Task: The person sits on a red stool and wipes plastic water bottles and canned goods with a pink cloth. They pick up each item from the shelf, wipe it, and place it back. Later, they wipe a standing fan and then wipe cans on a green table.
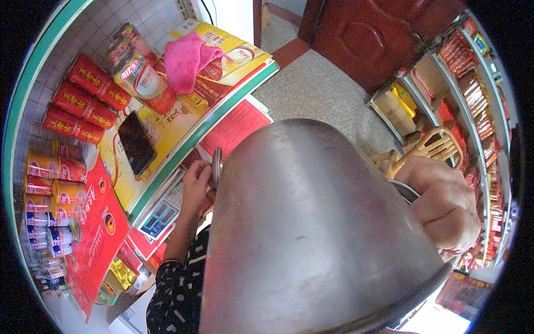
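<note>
A large stainless steel mug (300,217) fills the middle of the view, tilted up close to the camera. At its side my right hand (446,204) is closed around its handle (404,190). Left of the mug, lower down, my left hand (195,177) has its fingers at a round metal lid (217,165) seen edge-on, and seems to pinch it. The mug hides part of the lid and whatever lies beneath. Beside my left forearm is a panel with a blue-edged display (160,219), perhaps a scale.
On the cardboard-covered shelf (183,121) lie a smartphone (137,142) and a pink cloth (190,62), near jars (144,81) and red cans (79,98). A bamboo chair (434,144) stands by shelves of packaged goods (479,100). Behind is a dark red door (363,37).
</note>
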`<action>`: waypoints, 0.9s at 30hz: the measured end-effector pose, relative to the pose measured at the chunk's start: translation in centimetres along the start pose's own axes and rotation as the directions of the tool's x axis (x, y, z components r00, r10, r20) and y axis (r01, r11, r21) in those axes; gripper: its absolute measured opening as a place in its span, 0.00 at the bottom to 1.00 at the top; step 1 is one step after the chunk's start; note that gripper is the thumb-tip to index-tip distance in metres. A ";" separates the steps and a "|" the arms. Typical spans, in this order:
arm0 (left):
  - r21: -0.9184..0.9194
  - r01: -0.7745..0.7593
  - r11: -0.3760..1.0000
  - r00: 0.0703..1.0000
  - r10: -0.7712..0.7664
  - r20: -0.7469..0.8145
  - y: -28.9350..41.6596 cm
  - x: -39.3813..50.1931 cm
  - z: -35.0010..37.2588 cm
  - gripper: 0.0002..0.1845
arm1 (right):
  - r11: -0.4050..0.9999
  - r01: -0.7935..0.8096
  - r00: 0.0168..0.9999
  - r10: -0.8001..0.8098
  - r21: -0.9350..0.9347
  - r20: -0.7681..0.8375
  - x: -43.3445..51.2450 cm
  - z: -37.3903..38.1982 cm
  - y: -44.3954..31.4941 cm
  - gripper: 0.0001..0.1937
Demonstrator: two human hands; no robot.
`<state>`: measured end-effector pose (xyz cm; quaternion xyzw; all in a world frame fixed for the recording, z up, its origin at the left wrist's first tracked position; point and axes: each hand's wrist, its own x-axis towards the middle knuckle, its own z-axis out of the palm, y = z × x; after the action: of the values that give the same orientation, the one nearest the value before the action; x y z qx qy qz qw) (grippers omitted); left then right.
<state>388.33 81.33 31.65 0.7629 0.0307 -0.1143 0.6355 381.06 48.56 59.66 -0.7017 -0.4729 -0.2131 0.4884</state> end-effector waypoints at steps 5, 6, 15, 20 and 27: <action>0.020 -0.013 1.000 1.000 0.013 -0.006 -0.1 -0.1 -0.3 0.06 | 1.000 -0.020 1.000 0.021 -0.015 0.003 0.0 -0.3 0.1 0.18; 0.020 -0.016 1.000 1.000 0.016 -0.017 -0.2 -0.1 -0.4 0.06 | 1.000 -0.012 1.000 0.012 -0.013 -0.011 0.0 -0.2 0.4 0.19; -0.054 -0.065 0.996 0.997 0.067 0.041 0.8 -0.1 -0.1 0.06 | 0.997 0.019 0.992 -0.029 -0.080 -0.120 -1.1 -0.4 -0.3 0.19; -0.067 -0.124 0.990 0.991 0.127 0.051 2.6 -0.4 -0.3 0.07 | 0.994 -0.028 0.981 0.008 -0.101 -0.192 -2.0 -0.5 -0.8 0.19; -0.035 -0.157 0.987 0.986 0.155 -0.056 5.3 -1.7 -1.9 0.08 | 0.975 -0.221 0.973 0.220 -0.010 -0.077 -2.5 -1.1 0.7 0.18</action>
<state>387.98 82.36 37.39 0.7532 -0.0100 -0.0430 0.6563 380.68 46.36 57.85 -0.7459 -0.3713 -0.1884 0.5199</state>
